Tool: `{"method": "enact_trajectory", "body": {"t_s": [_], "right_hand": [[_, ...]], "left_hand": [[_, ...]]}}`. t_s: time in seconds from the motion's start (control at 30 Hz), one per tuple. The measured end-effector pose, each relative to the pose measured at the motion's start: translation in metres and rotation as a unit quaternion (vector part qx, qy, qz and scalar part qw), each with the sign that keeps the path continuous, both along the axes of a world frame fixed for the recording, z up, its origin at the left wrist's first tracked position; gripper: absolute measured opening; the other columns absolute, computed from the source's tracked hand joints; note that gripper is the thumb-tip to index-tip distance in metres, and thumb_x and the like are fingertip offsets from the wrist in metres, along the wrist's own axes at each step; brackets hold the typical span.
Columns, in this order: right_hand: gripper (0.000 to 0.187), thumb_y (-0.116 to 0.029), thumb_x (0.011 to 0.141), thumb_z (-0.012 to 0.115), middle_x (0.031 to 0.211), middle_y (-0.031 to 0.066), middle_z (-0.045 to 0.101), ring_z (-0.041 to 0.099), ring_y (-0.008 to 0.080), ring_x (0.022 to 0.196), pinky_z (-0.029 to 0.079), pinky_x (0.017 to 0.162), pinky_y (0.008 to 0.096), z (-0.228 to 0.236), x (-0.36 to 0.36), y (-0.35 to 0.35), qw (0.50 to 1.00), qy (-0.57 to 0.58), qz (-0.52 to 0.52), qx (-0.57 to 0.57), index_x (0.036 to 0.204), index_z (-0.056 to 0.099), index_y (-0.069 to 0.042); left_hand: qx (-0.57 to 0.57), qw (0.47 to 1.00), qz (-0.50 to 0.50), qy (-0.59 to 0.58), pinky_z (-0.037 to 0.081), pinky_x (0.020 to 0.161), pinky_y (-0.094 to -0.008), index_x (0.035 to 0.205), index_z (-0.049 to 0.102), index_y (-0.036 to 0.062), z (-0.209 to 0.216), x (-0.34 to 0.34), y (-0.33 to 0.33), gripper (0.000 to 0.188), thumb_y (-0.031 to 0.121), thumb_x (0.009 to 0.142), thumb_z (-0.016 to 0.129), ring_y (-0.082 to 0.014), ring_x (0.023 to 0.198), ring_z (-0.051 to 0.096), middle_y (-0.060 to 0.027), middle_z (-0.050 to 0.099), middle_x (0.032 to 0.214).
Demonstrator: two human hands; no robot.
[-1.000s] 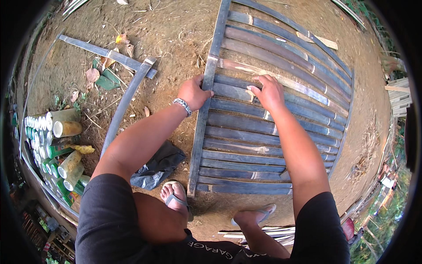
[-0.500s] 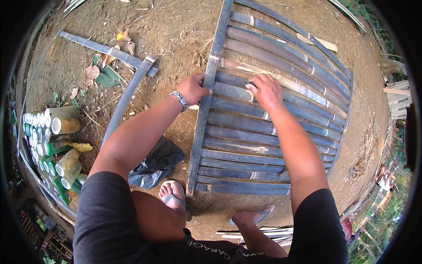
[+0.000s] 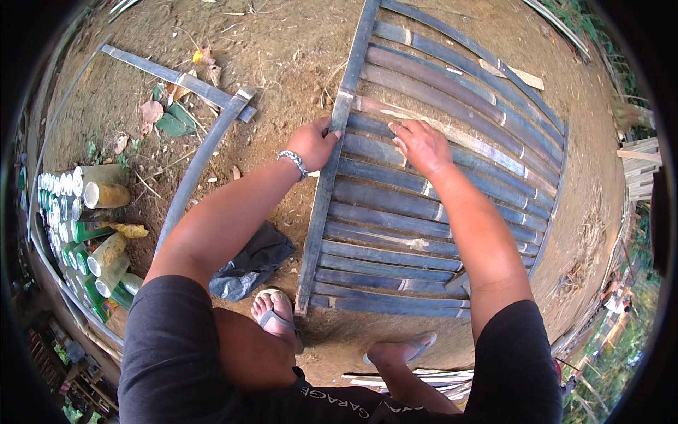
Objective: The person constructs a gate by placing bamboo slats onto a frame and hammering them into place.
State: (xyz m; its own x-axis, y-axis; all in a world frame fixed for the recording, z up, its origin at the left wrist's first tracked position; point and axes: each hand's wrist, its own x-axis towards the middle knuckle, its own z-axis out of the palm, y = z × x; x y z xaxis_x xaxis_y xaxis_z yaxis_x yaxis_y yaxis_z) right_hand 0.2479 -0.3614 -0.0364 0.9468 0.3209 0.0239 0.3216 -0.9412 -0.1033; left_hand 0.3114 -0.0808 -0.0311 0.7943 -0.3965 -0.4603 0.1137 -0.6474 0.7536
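a person in a dark t-shirt (image 3: 169, 339) leans over a slatted bamboo panel (image 3: 385, 191) lying on dirt ground (image 3: 593, 177), ahead of the feet and mostly to the right. the left hand (image 3: 313, 147) grasps the left rail (image 3: 325, 205), thumb on top, fingers over the outer edge. the right hand (image 3: 426, 148), fingers bent, is at the mid-panel slats; whether it holds or touches anything cannot be told.

a lift and slip could trap the left fingers beneath the rail, while split slat edges might nick the right fingertips. a tug toward the body could knock the rail's near end against the sandalled left foot (image 3: 274, 311), just beside it.

leftward, room narrows between the rail and a curved bamboo pole (image 3: 201, 159), with a black plastic sheet (image 3: 258, 261) lower down; rightward, dirt runs wider beyond the far rail (image 3: 558, 191).
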Motion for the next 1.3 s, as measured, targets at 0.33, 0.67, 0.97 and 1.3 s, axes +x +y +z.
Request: {"method": "enact_trajectory", "body": {"t_s": [0.33,0.67,0.97,1.3], "right_hand": [[0.031,-0.023,0.09,0.072,0.109,0.0031,0.065,0.065,0.0238,0.102,0.059,0.081,0.0394,-0.008,-0.008,0.005,0.999,-0.026,-0.01,0.016,0.12,0.072,-0.018],[0.031,-0.018,0.089,0.07,0.107,0.0041,0.065,0.064,0.0241,0.105,0.059,0.081,0.0393,-0.003,-0.005,0.004,0.999,-0.015,-0.011,0.033,0.12,0.072,-0.014],[0.032,-0.017,0.084,0.074,0.105,0.0003,0.065,0.062,0.0218,0.106,0.057,0.084,0.0382,0.007,0.001,0.004,0.998,0.004,-0.021,0.058,0.116,0.074,-0.015],[0.038,-0.031,0.091,0.072,0.122,0.0069,0.067,0.061,0.0273,0.119,0.051,0.099,0.0425,0.035,0.023,0.005,0.977,0.042,-0.181,0.106,0.125,0.071,-0.014]], "left_hand": [[0.157,0.945,0.042,-0.284,0.031,0.111,-0.0534,0.148,0.047,0.0132,-0.006,-0.03,-0.004,0.065,0.037,0.093,0.071,-0.0336,0.13,0.047,-0.0138,0.051,0.138],[0.167,0.926,0.242,-0.238,0.012,0.121,-0.0584,0.145,0.044,0.008,-0.041,-0.028,-0.05,0.051,0.03,0.101,0.055,-0.0345,0.147,0.031,-0.0147,0.042,0.152],[0.263,0.893,0.24,-0.274,0.008,0.123,-0.0601,0.152,0.038,0.0066,-0.045,-0.026,-0.061,0.056,0.033,0.103,0.046,-0.0357,0.152,0.025,-0.0192,0.035,0.158],[0.279,0.896,0.211,-0.275,0.011,0.123,-0.0605,0.15,0.043,0.0106,-0.041,-0.023,-0.063,0.051,0.031,0.104,0.043,-0.038,0.152,0.025,-0.0187,0.036,0.159]]}}
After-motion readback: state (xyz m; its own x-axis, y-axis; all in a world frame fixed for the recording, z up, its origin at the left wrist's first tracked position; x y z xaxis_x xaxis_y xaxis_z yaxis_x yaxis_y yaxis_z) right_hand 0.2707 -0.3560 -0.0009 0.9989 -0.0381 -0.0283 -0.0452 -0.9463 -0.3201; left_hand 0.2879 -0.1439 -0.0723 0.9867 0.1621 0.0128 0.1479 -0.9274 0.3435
